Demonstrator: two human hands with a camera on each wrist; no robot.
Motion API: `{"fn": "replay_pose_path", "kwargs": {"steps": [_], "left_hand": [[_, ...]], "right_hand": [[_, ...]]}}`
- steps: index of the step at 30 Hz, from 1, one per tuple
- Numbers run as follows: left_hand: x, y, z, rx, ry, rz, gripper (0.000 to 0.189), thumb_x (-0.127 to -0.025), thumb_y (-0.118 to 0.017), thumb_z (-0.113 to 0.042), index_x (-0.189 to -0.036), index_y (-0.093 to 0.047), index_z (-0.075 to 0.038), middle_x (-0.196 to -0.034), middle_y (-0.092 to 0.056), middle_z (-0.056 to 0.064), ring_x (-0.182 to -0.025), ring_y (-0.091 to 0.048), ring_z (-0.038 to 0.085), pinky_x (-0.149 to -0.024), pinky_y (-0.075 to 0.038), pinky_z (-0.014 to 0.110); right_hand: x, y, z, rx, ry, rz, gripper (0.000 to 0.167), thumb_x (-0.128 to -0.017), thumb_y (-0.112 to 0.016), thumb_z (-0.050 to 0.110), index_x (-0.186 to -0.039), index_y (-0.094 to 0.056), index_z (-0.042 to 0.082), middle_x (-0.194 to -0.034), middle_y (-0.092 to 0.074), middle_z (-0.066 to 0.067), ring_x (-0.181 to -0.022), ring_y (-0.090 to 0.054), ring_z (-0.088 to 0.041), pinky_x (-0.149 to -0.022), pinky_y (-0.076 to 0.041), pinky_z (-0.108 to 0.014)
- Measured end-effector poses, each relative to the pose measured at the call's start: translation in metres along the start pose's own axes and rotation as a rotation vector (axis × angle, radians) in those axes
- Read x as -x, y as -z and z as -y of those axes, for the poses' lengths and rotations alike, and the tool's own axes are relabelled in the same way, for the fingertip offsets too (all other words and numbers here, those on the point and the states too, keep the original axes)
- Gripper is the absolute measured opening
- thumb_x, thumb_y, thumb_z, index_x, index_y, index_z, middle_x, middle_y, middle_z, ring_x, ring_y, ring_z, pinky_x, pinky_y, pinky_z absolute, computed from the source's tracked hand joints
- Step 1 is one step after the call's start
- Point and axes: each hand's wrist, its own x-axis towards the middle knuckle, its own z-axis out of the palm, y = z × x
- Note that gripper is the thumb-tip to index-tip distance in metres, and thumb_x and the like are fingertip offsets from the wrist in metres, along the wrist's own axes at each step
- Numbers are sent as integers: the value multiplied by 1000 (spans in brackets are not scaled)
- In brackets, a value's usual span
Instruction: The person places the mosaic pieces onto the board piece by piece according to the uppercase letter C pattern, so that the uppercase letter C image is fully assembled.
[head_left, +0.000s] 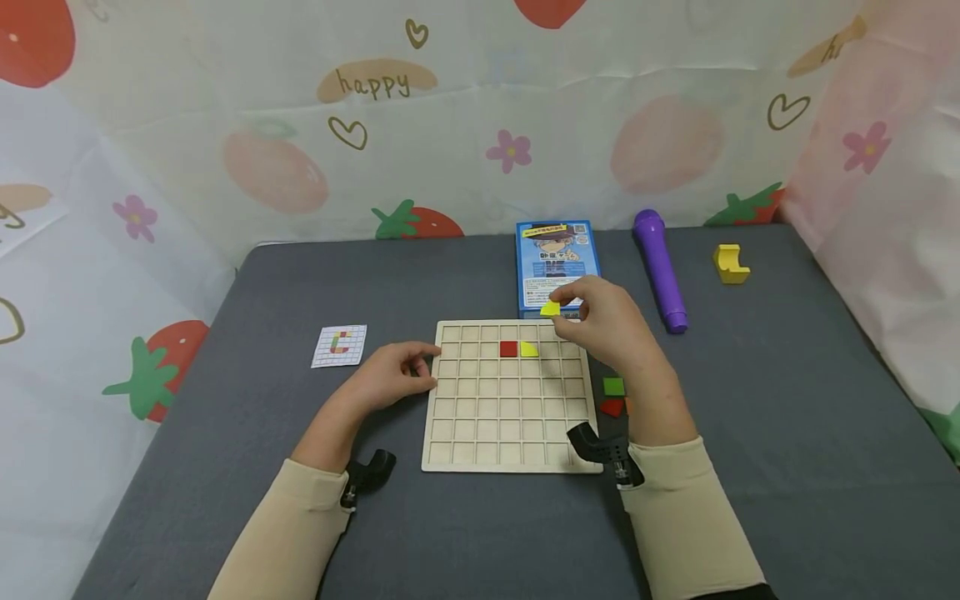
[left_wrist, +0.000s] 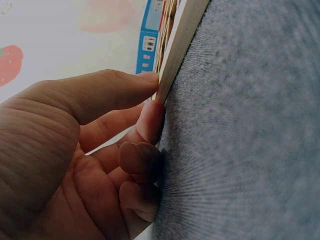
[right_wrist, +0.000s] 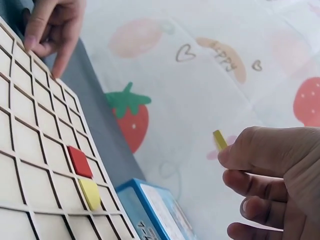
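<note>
A pale wooden grid board (head_left: 509, 408) lies on the table. One red square tile (head_left: 508, 349) and one yellow tile (head_left: 528, 350) with a slanted corner sit side by side in its upper rows. My left hand (head_left: 393, 373) holds the board's left edge with thumb and fingertips, also seen close up in the left wrist view. Above the board's upper right corner, my right hand (head_left: 603, 321) pinches a second yellow tile (head_left: 551, 308) between thumb and finger. That tile shows edge-on in the right wrist view, raised above the board.
Right of the board lie a green tile (head_left: 613, 387), a red tile (head_left: 612, 407) and a partly hidden orange one. Behind it are a blue box (head_left: 557, 250), a purple marker (head_left: 660, 271) and a yellow block (head_left: 731, 264). A pattern card (head_left: 339, 346) lies at left.
</note>
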Motion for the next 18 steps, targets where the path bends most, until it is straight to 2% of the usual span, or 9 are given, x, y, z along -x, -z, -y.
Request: {"fn": "replay_pose_path", "kwargs": {"steps": [10, 14, 18], "left_hand": [[0, 0, -2, -8, 2, -1, 47, -91, -76, -8, -135, -65, -1, -85, -65, 1, -65, -52, 16, -66, -42, 33], [0, 0, -1, -9, 3, -2, 46, -90, -77, -8, -135, -65, -1, -84, -65, 1, -64, -51, 16, -64, -41, 33], [0, 0, -2, -8, 9, 1, 47, -91, -77, -8, -135, -64, -1, -84, -65, 1, -63, -50, 16, -63, -41, 32]], "right_hand": [[-6, -26, 18, 46, 129, 13, 31, -93, -72, 14, -123, -74, 10, -120, -65, -4, -80, -51, -24, -68, -43, -39], [-9, -38, 21, 61, 161, 40, 29, -94, -71, 15, -123, -74, 10, -119, -65, -4, -96, -61, -26, -79, -49, -40], [-11, -50, 22, 73, 178, 57, 28, -95, -70, 16, -122, -75, 10, -119, -66, -3, -110, -63, -26, -88, -51, -42]]}}
